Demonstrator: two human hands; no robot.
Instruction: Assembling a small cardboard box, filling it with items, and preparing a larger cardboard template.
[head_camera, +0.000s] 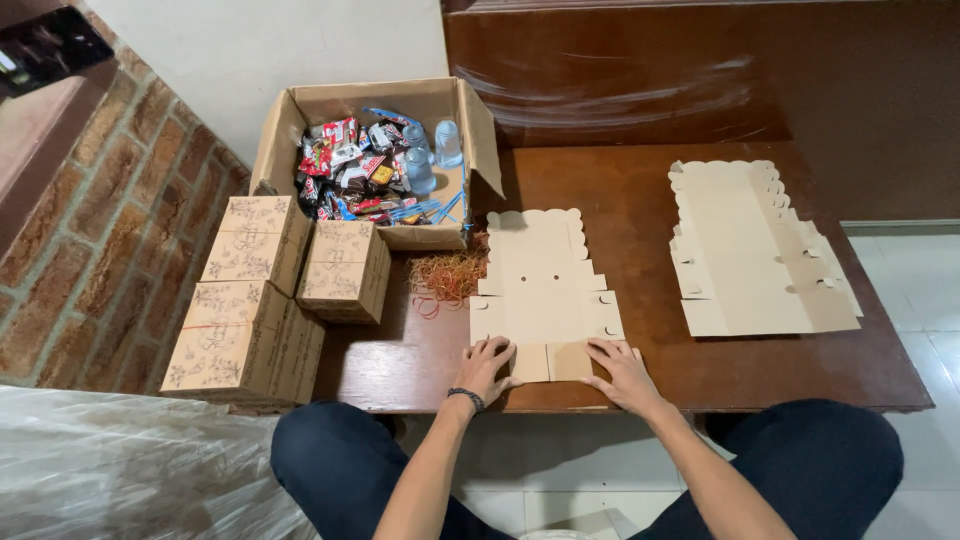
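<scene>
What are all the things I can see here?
flat box cutout: one, tan, table middle, under both hands
stack of flat cutouts: one pile, tan, table right
rubber bands: a heap, orange and red, beside the open carton
open carton: one, brown, table back, filled with snack packets and water cups
folded boxes: about four visible, tan patterned, stacked left
table: one, dark brown
left hand: on the cutout's near edge, flat
right hand: on the cutout's near edge, flat
</scene>
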